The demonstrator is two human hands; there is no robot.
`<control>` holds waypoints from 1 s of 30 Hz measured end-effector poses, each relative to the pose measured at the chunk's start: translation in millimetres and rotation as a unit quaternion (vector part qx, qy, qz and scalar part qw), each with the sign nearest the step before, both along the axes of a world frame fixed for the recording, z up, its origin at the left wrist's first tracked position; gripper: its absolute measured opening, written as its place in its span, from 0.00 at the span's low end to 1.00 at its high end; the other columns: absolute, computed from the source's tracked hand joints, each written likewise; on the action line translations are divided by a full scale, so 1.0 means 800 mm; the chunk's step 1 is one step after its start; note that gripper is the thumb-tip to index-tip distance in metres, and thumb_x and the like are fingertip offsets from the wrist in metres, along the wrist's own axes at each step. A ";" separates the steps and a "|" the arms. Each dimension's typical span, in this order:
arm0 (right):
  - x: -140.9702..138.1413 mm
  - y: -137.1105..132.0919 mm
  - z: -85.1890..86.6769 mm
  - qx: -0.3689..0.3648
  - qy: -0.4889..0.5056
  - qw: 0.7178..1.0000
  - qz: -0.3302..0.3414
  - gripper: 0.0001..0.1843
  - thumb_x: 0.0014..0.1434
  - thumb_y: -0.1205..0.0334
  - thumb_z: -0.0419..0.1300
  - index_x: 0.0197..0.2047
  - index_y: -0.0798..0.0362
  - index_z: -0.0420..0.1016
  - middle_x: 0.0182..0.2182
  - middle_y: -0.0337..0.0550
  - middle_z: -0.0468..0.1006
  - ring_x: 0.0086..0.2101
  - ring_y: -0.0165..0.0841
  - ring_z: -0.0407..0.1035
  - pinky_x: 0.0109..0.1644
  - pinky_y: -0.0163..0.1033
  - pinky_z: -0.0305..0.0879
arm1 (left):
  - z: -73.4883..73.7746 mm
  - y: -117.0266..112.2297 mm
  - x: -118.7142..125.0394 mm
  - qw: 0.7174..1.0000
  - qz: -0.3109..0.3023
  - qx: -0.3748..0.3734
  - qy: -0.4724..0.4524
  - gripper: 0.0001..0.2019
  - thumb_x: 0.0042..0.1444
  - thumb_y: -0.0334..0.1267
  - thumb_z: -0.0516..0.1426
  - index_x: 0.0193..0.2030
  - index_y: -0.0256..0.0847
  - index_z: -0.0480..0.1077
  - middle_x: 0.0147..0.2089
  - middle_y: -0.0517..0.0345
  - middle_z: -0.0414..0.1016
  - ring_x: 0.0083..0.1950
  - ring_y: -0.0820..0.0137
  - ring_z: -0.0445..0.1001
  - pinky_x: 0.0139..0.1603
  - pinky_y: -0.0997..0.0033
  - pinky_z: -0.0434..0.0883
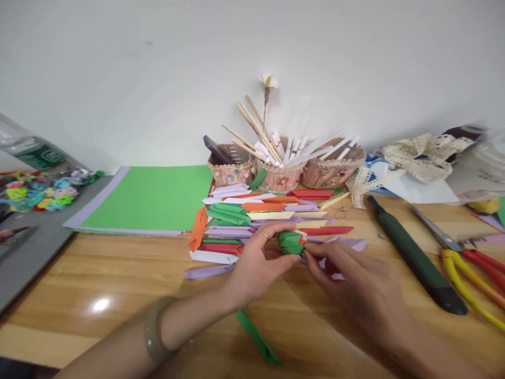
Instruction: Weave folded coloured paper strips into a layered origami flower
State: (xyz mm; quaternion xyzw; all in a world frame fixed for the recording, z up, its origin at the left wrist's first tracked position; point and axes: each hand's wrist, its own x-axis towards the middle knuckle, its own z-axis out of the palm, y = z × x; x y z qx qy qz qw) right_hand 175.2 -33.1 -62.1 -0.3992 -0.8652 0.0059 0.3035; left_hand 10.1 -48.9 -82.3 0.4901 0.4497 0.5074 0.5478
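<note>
My left hand (258,260) is curled round a small green folded paper bundle (291,243) with a bit of orange at its right side, held just above the wooden table (118,284). My right hand (351,279) pinches the bundle's lower right edge with its fingertips. Behind both hands lies a pile of folded paper strips (252,216) in green, orange, red, purple, yellow and white. A single green folded strip (258,337) rests on the table under my left forearm, which wears a grey-green bangle (155,331).
Green and lilac paper sheets (150,200) lie at the back left. Three small stick-built baskets (276,173) hold sticks and paper rolls by the wall. A dark green knife (414,258), scissors (473,263) and lace (422,152) sit at right. Colourful paper flowers (39,192) at far left.
</note>
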 end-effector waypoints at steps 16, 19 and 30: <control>0.002 0.006 0.008 0.050 0.071 0.988 0.129 0.17 0.54 0.72 0.56 0.47 0.52 0.70 0.26 0.42 0.70 0.25 0.31 0.63 0.26 0.36 0.62 | 0.009 0.003 -0.001 0.976 -0.012 -0.082 -0.202 0.15 0.47 0.31 0.61 0.43 0.41 0.67 0.52 0.55 0.69 0.53 0.66 0.67 0.49 0.69 0.65; 0.002 0.005 0.010 0.029 0.090 0.986 0.139 0.18 0.56 0.72 0.53 0.49 0.50 0.68 0.26 0.41 0.69 0.25 0.30 0.63 0.26 0.35 0.62 | 0.010 0.002 -0.001 0.974 -0.015 -0.087 -0.209 0.14 0.48 0.33 0.60 0.44 0.41 0.68 0.52 0.54 0.68 0.53 0.67 0.67 0.47 0.71 0.66; 0.009 0.008 0.011 -0.046 0.175 0.980 0.084 0.21 0.58 0.71 0.52 0.53 0.45 0.67 0.29 0.41 0.68 0.28 0.30 0.65 0.28 0.35 0.63 | 0.010 0.004 -0.005 0.953 -0.056 -0.132 -0.268 0.15 0.52 0.40 0.56 0.47 0.41 0.69 0.44 0.53 0.73 0.37 0.69 0.73 0.31 0.72 0.72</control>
